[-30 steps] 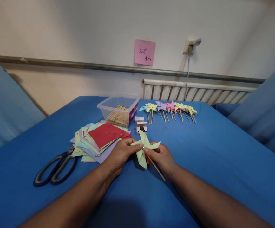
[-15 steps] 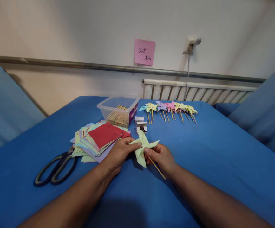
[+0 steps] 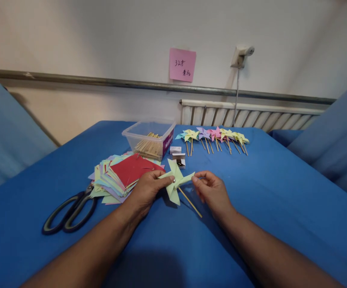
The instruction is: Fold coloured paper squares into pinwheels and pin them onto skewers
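Note:
A pale green paper pinwheel (image 3: 173, 187) with a shiny pin at its centre is held over the blue table. My left hand (image 3: 149, 189) is closed on its left side, thumb beside the pin. At the tip of the right blade, my right hand (image 3: 211, 191) pinches the paper between thumb and finger. The pinwheel's thin wooden stick (image 3: 190, 202) slants down to the right, free of both hands. Just behind the pinwheel stands a small open box (image 3: 179, 161) with metal pins in it.
Left of my hands lie a stack of coloured paper (image 3: 131, 170) and dark-handled scissors (image 3: 69, 212). A clear plastic tub (image 3: 137, 140) holds wooden sticks. Finished pinwheels (image 3: 205, 134) lie in a row at the table's back. A second small box (image 3: 175, 150) sits behind the open one.
My right hand has moved from near the pinwheel's centre and stick out to the right blade's tip. The pinwheel has shifted slightly left and up, still in my left hand.

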### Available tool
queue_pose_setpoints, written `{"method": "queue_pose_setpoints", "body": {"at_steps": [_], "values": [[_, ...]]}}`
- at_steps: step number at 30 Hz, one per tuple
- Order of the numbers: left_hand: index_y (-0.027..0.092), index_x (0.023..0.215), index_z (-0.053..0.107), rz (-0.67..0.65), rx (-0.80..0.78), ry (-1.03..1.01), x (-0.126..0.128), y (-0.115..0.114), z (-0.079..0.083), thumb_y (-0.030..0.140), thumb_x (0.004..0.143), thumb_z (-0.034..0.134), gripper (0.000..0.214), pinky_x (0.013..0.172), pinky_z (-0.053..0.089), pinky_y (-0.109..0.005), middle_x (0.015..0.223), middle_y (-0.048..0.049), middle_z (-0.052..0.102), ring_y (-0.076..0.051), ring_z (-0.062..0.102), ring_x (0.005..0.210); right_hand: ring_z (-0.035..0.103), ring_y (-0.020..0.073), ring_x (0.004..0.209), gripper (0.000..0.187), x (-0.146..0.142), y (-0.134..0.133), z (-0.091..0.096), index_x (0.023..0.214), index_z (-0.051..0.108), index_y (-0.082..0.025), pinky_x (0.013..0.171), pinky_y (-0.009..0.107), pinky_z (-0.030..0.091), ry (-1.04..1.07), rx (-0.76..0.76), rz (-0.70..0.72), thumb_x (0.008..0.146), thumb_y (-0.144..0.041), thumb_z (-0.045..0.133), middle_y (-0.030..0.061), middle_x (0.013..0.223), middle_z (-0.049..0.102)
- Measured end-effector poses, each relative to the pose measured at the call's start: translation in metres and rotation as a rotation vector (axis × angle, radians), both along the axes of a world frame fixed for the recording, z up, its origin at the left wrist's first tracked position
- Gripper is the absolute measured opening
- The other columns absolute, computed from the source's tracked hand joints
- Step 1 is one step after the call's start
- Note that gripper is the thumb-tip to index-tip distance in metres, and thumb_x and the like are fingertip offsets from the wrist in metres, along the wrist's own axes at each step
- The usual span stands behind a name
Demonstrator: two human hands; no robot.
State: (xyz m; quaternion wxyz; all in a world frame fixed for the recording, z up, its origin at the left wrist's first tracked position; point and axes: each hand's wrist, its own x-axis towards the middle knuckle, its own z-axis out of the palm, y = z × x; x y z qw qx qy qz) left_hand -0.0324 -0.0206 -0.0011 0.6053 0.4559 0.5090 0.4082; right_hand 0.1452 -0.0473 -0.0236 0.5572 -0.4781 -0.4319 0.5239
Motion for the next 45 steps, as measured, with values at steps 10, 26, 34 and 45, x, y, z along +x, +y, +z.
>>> {"method": "queue_pose_setpoints", "body": {"at_steps": [10,26,34,45], "values": [[0.014,0.066,0.061,0.017,0.008,0.009,0.002,-0.002,0.003,0.032,0.065,0.077,0.024,0.048,0.037,-0.024,0.055,-0.0010,0.063,-0.011,0.053,0.046,0.039,0.0052,0.030,0.051,0.002,-0.013,0.021,0.116,0.050,-0.020,0.033,0.017,0.030,-0.034,0.103,-0.021,0.074,-0.041,0.069,-0.0093,0.049,0.057],[0.014,0.070,0.063,-0.035,0.057,0.042,0.004,-0.004,0.002,0.038,0.068,0.074,0.027,0.054,0.040,-0.027,0.063,-0.0040,0.066,-0.015,0.058,0.053,0.042,0.0049,0.026,0.033,-0.009,0.003,0.008,0.078,0.053,-0.017,0.029,0.015,0.025,0.061,-0.130,0.333,0.067,-0.042,0.071,-0.0055,0.047,0.061],[0.013,0.071,0.063,-0.055,0.029,-0.005,0.005,-0.005,0.004,0.036,0.068,0.075,0.027,0.055,0.042,-0.027,0.064,-0.0057,0.067,-0.015,0.058,0.054,0.039,0.0037,0.027,0.030,-0.010,0.003,0.006,0.075,0.054,-0.017,0.030,0.015,0.023,0.140,-0.088,0.341,0.070,-0.040,0.071,-0.0059,0.046,0.059],[0.012,0.074,0.065,-0.037,-0.043,-0.145,-0.004,0.002,0.011,0.030,0.071,0.074,0.020,0.053,0.044,-0.024,0.063,-0.0039,0.067,-0.013,0.058,0.053,0.048,0.0066,0.047,0.023,-0.007,-0.006,0.001,0.080,0.059,-0.017,0.046,0.020,0.036,-0.104,0.040,0.062,0.070,-0.034,0.071,-0.0042,0.061,0.059]]}}
